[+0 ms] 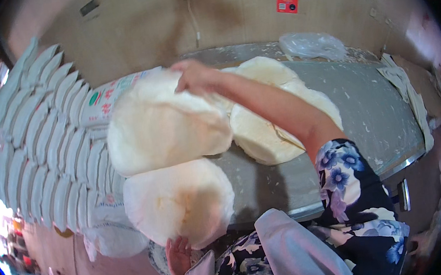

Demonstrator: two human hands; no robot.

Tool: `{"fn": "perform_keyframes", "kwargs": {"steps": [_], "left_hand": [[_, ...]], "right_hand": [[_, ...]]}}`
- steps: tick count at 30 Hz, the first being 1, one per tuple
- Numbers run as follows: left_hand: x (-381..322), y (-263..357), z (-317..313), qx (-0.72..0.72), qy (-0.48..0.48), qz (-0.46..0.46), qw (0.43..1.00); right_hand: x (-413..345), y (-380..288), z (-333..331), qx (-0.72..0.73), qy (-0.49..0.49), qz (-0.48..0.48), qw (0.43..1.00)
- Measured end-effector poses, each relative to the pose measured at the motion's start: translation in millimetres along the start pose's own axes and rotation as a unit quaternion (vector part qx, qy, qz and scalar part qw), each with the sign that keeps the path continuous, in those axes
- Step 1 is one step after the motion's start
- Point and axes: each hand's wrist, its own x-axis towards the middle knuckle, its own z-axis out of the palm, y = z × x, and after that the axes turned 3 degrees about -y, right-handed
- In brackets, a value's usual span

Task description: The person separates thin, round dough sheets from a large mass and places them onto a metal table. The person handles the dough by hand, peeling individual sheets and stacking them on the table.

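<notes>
My right hand [197, 77] reaches across to the far edge of a large, pale, round flatbread [162, 123]. Its fingers are closed on that edge, though motion blurs them. A second flatbread [179, 202] lies in front, at the near edge of the grey-topped table [374, 109]. At this one's near rim is my left hand [179, 252], fingertips touching it; whether they pinch it is unclear. Behind my right forearm, more round flatbreads [261, 141] overlap one another, with some yellowish, browned patches showing.
Stacked white sacks [52, 143] rise along the left side. Clear plastic film [311, 45] lies at the table's back edge, and a pale cloth [407, 93] hangs over its right end. Wall panelling [137, 33] closes off the back. White plastic bags [114, 239] sit low at left.
</notes>
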Motion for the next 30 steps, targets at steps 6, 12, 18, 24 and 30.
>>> {"fn": "perform_keyframes", "kwargs": {"steps": [6, 12, 18, 24, 30], "left_hand": [[-5, -18, 18, 0.036, 0.152, 0.017, 0.988], [-1, -10, 16, 0.113, 0.113, 0.048, 0.986], [43, -10, 30, 0.240, 0.138, 0.063, 0.959], [69, 9, 51, 0.072, 0.128, 0.007, 0.989], [144, 68, 87, 0.041, 0.019, 0.143, 0.989]], "right_hand": [[-60, -2, -196, 0.150, 0.227, -0.001, 0.962], [-152, 213, -344, -0.120, 0.426, 0.093, 0.892], [-260, 402, -326, -0.177, 0.470, 0.154, 0.851], [-247, 224, -13, 0.118, 0.143, 0.133, 0.974], [-231, 127, 137, 0.001, -0.107, -0.017, 0.994]]}}
